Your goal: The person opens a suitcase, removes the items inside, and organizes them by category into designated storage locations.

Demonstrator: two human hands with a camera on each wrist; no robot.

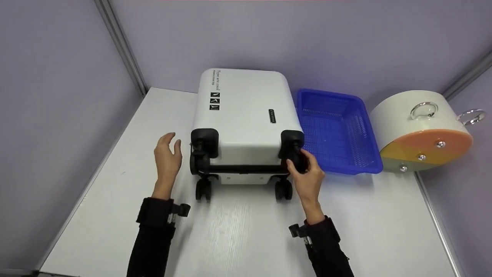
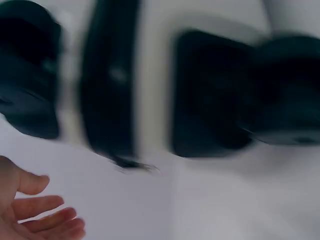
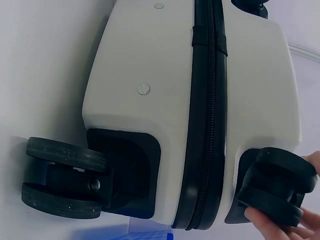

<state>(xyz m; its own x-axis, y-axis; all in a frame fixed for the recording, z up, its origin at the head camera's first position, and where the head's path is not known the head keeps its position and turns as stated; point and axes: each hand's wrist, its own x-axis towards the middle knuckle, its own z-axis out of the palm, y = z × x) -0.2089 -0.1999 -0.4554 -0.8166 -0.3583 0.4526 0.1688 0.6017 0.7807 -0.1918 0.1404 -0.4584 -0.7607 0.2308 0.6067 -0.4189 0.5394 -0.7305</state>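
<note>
A white hard-shell suitcase [image 1: 246, 107] lies flat on a white table, its wheeled end facing me. My right hand [image 1: 308, 181] grips the upper right caster wheel [image 3: 277, 185], thumb on one side and fingers on the other. Beside the left side of the suitcase, my left hand [image 1: 167, 161] is held apart from it with relaxed fingers and nothing in them. The lower right caster wheel [image 3: 67, 177] points toward the tabletop. A black zipper band [image 3: 204, 115] runs between the two shells. In the left wrist view the left hand's fingers [image 2: 47, 220] are spread and the wheels look blurred.
Just right of the suitcase stands a blue plastic basket [image 1: 371, 154] with perforated walls. Farther right is a round white container [image 1: 399, 111] with metal ring handles and an orange, yellow and green face. Purple-grey panels [image 1: 269, 34] enclose the back and sides.
</note>
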